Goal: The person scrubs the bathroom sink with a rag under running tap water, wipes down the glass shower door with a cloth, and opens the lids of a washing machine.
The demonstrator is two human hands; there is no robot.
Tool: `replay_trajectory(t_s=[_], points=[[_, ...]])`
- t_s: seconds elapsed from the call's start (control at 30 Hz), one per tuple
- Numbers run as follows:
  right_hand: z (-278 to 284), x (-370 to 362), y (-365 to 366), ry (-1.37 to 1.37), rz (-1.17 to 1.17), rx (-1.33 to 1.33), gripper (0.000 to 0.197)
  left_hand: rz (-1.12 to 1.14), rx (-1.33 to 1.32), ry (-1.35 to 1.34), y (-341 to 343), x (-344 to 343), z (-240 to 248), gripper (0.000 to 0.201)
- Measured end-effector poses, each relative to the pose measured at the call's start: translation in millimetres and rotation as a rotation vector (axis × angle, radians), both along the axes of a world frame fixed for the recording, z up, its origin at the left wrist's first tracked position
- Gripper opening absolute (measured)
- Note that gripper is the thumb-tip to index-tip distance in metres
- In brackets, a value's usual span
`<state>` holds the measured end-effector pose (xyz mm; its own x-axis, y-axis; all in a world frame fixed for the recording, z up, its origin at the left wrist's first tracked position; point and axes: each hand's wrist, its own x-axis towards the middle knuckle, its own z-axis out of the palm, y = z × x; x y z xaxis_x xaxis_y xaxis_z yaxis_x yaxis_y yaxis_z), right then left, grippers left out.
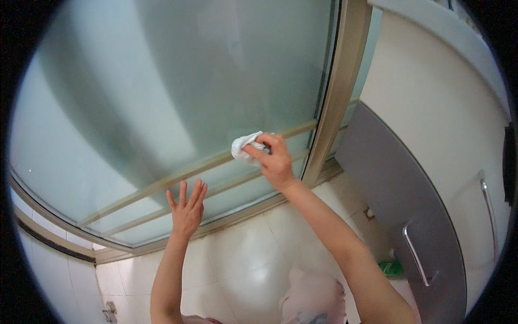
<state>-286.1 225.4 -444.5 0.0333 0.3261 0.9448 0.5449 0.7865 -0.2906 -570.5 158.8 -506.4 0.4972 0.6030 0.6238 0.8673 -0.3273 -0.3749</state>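
A frosted glass sliding door [226, 70] fills the upper left, with a thin beige bar [205, 165] running across its lower part. My right hand [277, 162] is closed round a crumpled white cloth [244, 148], which lies against the bar and the glass beside it. To the left and lower, my left hand [188, 209] is stretched out with its fingers apart, near the bar and the lower strip of glass. It holds nothing; whether its fingertips touch the door I cannot tell.
A metal door frame post [330, 92] stands right of the glass. Farther right, a grey cabinet door [402, 200] with a chrome handle stands open beside a white cabinet [426, 86]. Pale floor tiles [243, 259] lie below. A green thing [392, 268] sits by the cabinet's foot.
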Motion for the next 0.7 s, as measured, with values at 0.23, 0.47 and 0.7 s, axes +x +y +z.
replay_trajectory(t_s=[0.23, 0.47, 0.7], points=[[81, 47, 15, 0.626, -0.402, -0.091, 0.039, -0.013, -0.067, 0.005, -8, 6, 7, 0.068], [227, 55, 34, 0.321, -0.384, 0.272, 0.042, -0.108, -0.188, 0.121, -10, 4, 48, 0.062], [258, 63, 46, 0.283, -0.608, 0.311, 0.029, -0.295, -0.428, 0.095, -4, 31, 160, 0.056]])
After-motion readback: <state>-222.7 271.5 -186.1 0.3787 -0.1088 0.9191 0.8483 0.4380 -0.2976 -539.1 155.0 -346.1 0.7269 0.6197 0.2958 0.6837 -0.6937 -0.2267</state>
